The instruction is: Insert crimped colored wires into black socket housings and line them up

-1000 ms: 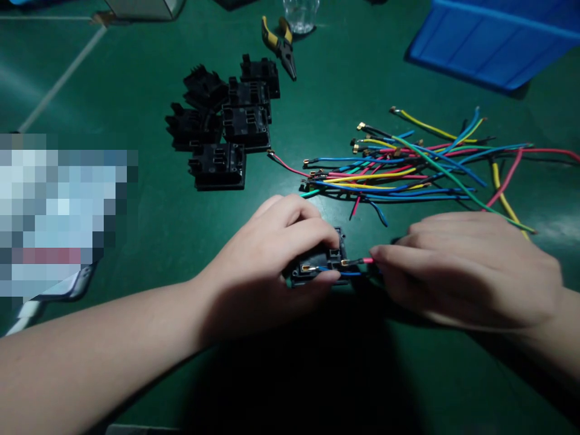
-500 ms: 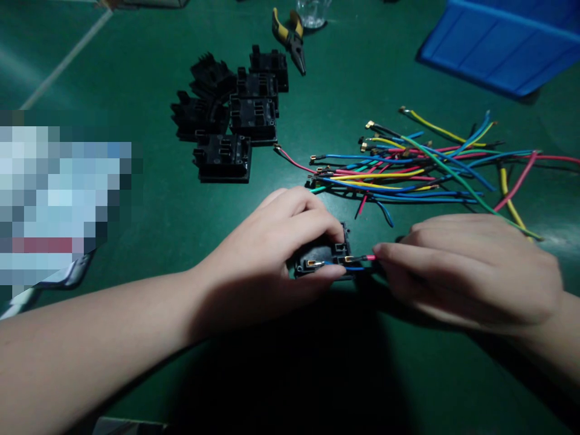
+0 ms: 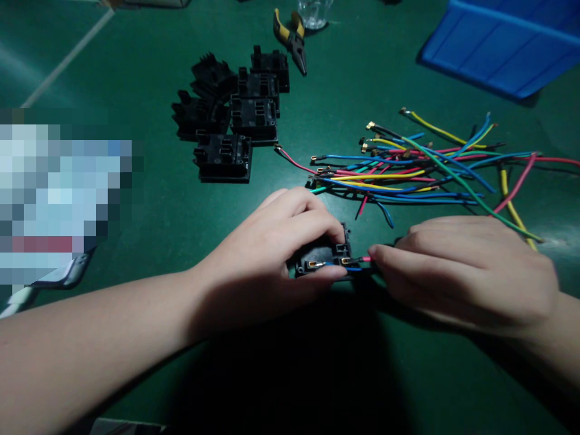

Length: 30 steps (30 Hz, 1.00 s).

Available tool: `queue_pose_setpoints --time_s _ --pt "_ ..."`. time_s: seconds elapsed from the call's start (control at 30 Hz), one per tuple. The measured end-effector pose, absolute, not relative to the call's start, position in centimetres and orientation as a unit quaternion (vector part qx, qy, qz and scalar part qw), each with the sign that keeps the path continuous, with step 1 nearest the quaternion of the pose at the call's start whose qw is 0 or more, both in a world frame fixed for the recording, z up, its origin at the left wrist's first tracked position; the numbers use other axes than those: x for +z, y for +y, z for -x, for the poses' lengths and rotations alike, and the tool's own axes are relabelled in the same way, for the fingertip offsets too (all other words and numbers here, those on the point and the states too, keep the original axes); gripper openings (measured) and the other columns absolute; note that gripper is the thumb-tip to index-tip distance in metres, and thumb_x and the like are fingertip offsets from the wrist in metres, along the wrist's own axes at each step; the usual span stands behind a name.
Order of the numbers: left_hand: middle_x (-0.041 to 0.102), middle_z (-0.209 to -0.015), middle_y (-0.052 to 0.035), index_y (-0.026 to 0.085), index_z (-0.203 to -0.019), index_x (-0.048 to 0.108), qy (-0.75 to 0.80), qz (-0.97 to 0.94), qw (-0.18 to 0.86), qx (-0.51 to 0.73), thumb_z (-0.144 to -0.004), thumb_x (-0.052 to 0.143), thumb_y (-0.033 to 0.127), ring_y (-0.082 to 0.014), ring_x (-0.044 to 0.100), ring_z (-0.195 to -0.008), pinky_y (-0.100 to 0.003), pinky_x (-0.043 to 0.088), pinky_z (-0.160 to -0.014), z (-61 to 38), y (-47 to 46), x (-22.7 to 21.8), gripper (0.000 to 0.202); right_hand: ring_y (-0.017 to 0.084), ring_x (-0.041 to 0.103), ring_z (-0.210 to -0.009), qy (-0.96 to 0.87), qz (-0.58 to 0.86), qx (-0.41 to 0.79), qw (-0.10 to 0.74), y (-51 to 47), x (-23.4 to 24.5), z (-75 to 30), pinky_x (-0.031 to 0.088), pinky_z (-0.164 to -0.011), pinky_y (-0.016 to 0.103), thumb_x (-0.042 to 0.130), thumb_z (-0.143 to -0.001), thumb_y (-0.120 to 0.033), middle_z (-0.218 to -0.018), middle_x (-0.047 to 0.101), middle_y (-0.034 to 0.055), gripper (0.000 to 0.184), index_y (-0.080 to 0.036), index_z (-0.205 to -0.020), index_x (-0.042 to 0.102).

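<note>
My left hand [image 3: 294, 244] grips a black plastic housing [image 3: 318, 251] on the green table, fingers over its far side and thumb along its near edge. A blue wire [image 3: 356, 269] with a brass terminal lies in a slot at the near side, running under my thumb. Pinched in my right hand [image 3: 466, 272] is a red wire [image 3: 367, 259], whose brass terminal is at a slot on the housing's right part. Whether that terminal is fully seated, I cannot tell. The wire's other end is hidden by my hand.
Several similar black housings [image 3: 224, 157] are grouped at the back left. Loose coloured wires [image 3: 399, 175] with terminals lie beyond my hands. Yellow-handled pliers [image 3: 296, 48], a clear cup [image 3: 312, 12] and a blue bin [image 3: 498, 54] stand farther back. A blurred-out item [image 3: 58, 205] is at left.
My right hand has moved slightly left, bringing the red wire's terminal farther over the housing. My left hand keeps its hold on the housing.
</note>
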<state>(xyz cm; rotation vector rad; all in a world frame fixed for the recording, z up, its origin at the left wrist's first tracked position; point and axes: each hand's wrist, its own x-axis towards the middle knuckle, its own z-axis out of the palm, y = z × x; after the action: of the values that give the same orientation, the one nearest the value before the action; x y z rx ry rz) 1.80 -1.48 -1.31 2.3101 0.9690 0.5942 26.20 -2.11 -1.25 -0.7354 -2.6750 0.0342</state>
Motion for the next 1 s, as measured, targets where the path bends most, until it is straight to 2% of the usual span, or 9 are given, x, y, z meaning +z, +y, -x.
queue_pose_setpoints --time_s 0.2,0.33,0.43,0.53,0.8,1.0 --pt "0.059 -0.098 -0.0048 0.018 -0.099 0.063 0.356 -0.867 0.267 0.223 -0.083 0.067 0.030 -0.0186 0.054 -0.094 -0.031 0.045 -0.082 -1.8 -1.5 -1.1 0.020 0.013 0.040 -0.048 -0.969 0.203 -0.004 0.141 -1.3 -0.7 -26.7 0.024 -0.049 0.031 0.045 -0.096 -0.020 -0.055 0.051 -0.0024 0.016 -0.018 -0.102 0.060" --pt "0.061 -0.100 -0.0059 0.020 -0.103 0.060 0.347 -0.879 0.210 0.250 -0.085 0.061 0.030 -0.0211 0.055 -0.095 -0.034 0.045 -0.081 -1.7 -2.0 -0.6 0.021 0.013 0.040 -0.049 -0.969 0.196 0.011 0.151 -1.1 -0.7 -26.7 0.025 -0.049 0.030 0.044 -0.096 -0.021 -0.056 0.051 -0.0017 0.019 -0.016 -0.101 0.062" --pt "0.062 -0.090 -0.0035 0.022 -0.096 0.059 0.332 -0.887 0.158 0.280 -0.084 0.056 0.020 -0.0201 0.055 -0.086 -0.036 0.042 -0.076 -1.5 -2.6 -0.2 0.013 0.013 0.039 -0.050 -0.962 0.209 0.023 0.174 -1.5 -1.0 -26.6 0.026 -0.049 0.031 0.046 -0.095 -0.023 -0.056 0.049 -0.0017 0.019 -0.015 -0.099 0.063" --pt "0.062 -0.081 -0.0011 0.024 -0.090 0.059 0.309 -0.899 0.145 0.276 -0.079 0.053 0.011 -0.0191 0.054 -0.079 -0.037 0.038 -0.074 -1.2 -2.9 -0.1 0.017 0.013 0.041 -0.053 -0.951 0.237 0.031 0.198 -1.8 -1.3 -26.4 0.026 -0.053 0.031 0.049 -0.093 -0.021 -0.058 0.050 -0.0020 0.017 -0.016 -0.102 0.062" --pt "0.062 -0.078 -0.0009 0.028 -0.087 0.059 0.333 -0.900 0.126 0.251 -0.079 0.053 0.015 -0.0199 0.054 -0.077 -0.037 0.035 -0.070 -1.2 -3.1 0.1 0.016 0.011 0.043 -0.054 -0.950 0.228 0.028 0.213 -1.8 -1.4 -26.5 0.026 -0.053 0.030 0.050 -0.093 -0.020 -0.062 0.055 -0.0027 0.014 -0.018 -0.105 0.058" --pt "0.062 -0.079 -0.0009 0.029 -0.089 0.061 0.327 -0.905 0.115 0.245 -0.081 0.053 0.018 -0.0192 0.053 -0.076 -0.036 0.036 -0.069 -1.1 -3.0 0.0 0.015 0.011 0.046 -0.056 -0.947 0.252 0.021 0.199 -2.0 -1.8 -26.6 0.027 -0.054 0.030 0.048 -0.094 -0.022 -0.064 0.056 -0.0024 0.017 -0.021 -0.106 0.060"
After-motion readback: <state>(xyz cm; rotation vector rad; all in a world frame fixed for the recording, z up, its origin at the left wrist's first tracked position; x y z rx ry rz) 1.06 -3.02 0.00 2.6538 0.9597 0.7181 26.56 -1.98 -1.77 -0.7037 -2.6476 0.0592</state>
